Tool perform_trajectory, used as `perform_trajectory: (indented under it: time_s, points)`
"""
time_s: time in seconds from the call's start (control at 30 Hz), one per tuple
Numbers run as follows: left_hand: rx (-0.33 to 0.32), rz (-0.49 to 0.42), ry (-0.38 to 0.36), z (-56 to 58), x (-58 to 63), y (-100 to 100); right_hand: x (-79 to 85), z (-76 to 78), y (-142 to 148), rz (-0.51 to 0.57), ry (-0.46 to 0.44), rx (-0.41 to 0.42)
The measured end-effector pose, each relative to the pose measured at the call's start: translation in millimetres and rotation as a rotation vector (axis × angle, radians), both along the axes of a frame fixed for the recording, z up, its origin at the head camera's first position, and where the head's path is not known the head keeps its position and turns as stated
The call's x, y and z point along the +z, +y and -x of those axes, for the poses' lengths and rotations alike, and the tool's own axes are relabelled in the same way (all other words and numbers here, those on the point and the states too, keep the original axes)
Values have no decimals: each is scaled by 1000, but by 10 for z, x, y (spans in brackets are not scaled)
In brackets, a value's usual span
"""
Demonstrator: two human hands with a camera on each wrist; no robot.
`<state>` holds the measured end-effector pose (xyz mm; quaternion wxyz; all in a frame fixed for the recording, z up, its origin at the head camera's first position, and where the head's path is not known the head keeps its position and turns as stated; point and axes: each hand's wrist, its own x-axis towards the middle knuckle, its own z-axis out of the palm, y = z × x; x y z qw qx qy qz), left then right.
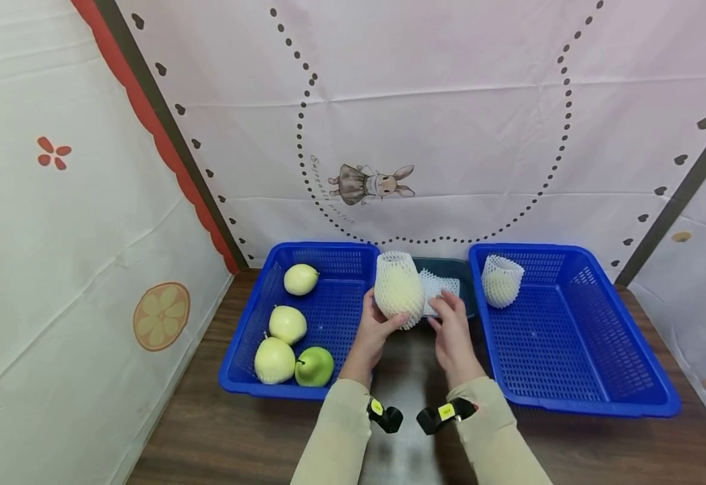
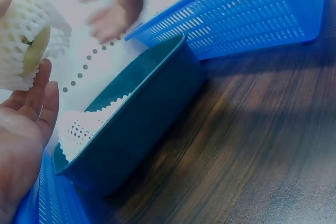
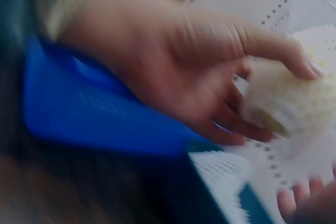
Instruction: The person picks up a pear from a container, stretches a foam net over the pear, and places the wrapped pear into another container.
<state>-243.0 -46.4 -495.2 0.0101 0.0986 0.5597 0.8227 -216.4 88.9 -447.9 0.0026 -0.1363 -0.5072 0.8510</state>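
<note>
My left hand [image 1: 370, 337] grips a pale pear in a white foam net [image 1: 400, 289], thumb across its lower front. At one end of the net, bare skin of the pear [image 2: 37, 51] shows in the left wrist view. Just to the right, my right hand [image 1: 453, 337] holds nothing, its fingers loosely bent and apart from the pear. It is blurred in the left wrist view, and only its fingertips [image 3: 302, 195] enter the right wrist view. Behind the hands, white foam nets [image 1: 442, 286] lie in a dark green tray [image 1: 467, 273].
A blue basket [image 1: 341, 252] on the left holds several pears, one of them a greener pear [image 1: 314, 367]. In the right blue basket [image 1: 577, 404], a foam-netted pear [image 1: 501, 286] sits at the back left corner. A printed cloth [image 1: 450, 135] hangs behind the wooden table [image 1: 207, 417].
</note>
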Motion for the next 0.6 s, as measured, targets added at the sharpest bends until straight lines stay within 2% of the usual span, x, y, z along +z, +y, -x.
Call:
perform_trajectory:
  time_s: [0.03, 0.1, 0.17, 0.23, 0.33, 0.43, 0.6]
  points:
    - [-6, 3, 0, 0, -4, 3, 24, 28, 28, -82, 35, 40]
    - [-21, -5, 8, 0, -8, 8, 77, 79, 82, -239, 102, 172]
    - [-39, -6, 14, -2, -2, -4, 120, 150, 108, -357, 125, 292]
    - [-67, -1, 20, -5, -6, -14, 142, 210, 134, -428, 111, 386]
    - [-103, 5, 23, -15, -13, -21, 137, 264, 173, -450, 112, 476]
    - [-90, -13, -5, -25, -9, -11, 118, 281, 203, -458, 154, 534]
    - [-66, -28, -35, -17, 11, -20, 134, 276, 214, -478, 167, 564]
